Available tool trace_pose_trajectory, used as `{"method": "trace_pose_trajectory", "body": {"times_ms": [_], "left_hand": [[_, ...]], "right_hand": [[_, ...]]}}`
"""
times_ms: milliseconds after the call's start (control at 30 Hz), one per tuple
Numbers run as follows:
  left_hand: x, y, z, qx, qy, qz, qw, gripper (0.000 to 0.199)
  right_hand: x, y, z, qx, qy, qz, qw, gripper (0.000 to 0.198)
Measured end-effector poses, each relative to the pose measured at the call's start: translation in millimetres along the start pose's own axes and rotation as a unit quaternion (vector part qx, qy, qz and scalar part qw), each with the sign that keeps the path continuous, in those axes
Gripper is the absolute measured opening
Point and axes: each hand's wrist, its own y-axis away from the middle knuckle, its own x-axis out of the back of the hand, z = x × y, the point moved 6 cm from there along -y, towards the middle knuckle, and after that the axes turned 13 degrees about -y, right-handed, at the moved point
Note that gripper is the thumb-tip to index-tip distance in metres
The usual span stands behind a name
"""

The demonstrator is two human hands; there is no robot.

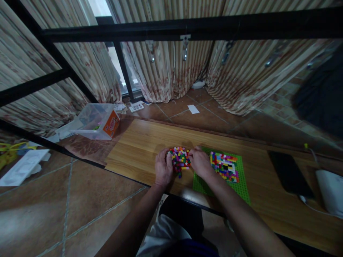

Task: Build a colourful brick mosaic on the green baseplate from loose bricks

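Observation:
A heap of small multicoloured building bricks [180,157] lies on the wooden table between my two hands. My left hand [163,167] rests against the left side of the heap, its thumb apart from the fingers and no brick visibly held. At the heap's right edge, my right hand [199,162] has its fingertips drawn together; whatever they pinch is hidden. Under and beyond that hand lies a green studded baseplate [243,180]. Rows of coloured bricks [223,167] are fixed on it, with white, black and yellow ones near the middle.
To the right a black phone [290,174] with a cable lies near a white box-like device [331,189]. A clear plastic bin [92,121] with an orange label stands past the table's left end. A black metal frame [171,31] crosses in front of curtains [166,71].

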Motion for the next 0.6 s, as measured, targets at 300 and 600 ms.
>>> {"method": "trace_pose_trajectory", "body": {"times_ms": [300,600], "left_hand": [[-0.7,-2.3,-2.6,0.002,-0.003,-0.005,1.000,0.029],[-2.4,-4.7,-4.1,0.020,0.013,-0.006,1.000,0.030]], "right_hand": [[38.9,70.0,-1.2,-0.041,-0.272,0.122,0.954,0.012],[77.0,130.7,96.5,-0.194,-0.436,0.224,0.850,0.029]]}}
